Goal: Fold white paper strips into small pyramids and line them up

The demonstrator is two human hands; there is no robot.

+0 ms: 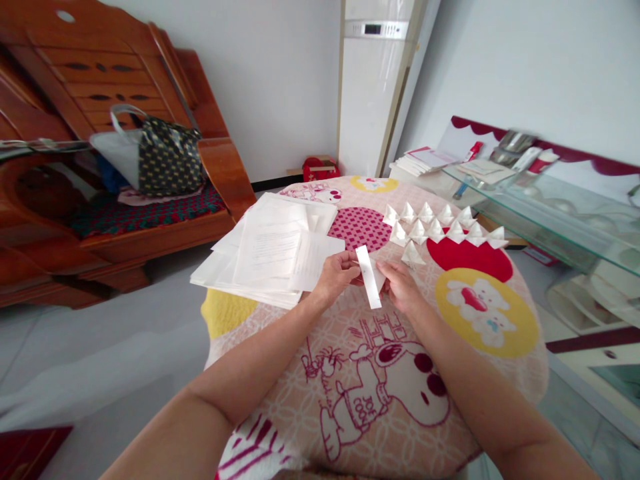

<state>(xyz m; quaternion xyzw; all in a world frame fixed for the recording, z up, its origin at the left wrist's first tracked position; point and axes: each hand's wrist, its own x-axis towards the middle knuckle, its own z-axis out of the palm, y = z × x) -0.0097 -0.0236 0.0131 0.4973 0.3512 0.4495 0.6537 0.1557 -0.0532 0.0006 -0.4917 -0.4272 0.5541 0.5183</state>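
Observation:
Both hands hold a small folded white paper (369,277) above the middle of the cloth-covered table. A narrow strip of it faces me, tilted, with its lower end hanging free. My left hand (340,275) pinches its left side, fingers closed. My right hand (397,283) grips the right side with thumb and fingers. Just beyond my right hand stands one folded paper piece (413,255). Further back, two rows of similar pointed paper pieces (436,230) stand at the right. A spread stack of white sheets (267,250) lies left of my left hand.
The round table has a patterned cloth (380,413). A glass shelf (550,213) with cups and papers is at the right. At the left stands a wooden bench (135,240) with a patterned bag (167,157) on it. A red item (320,169) sits behind the table.

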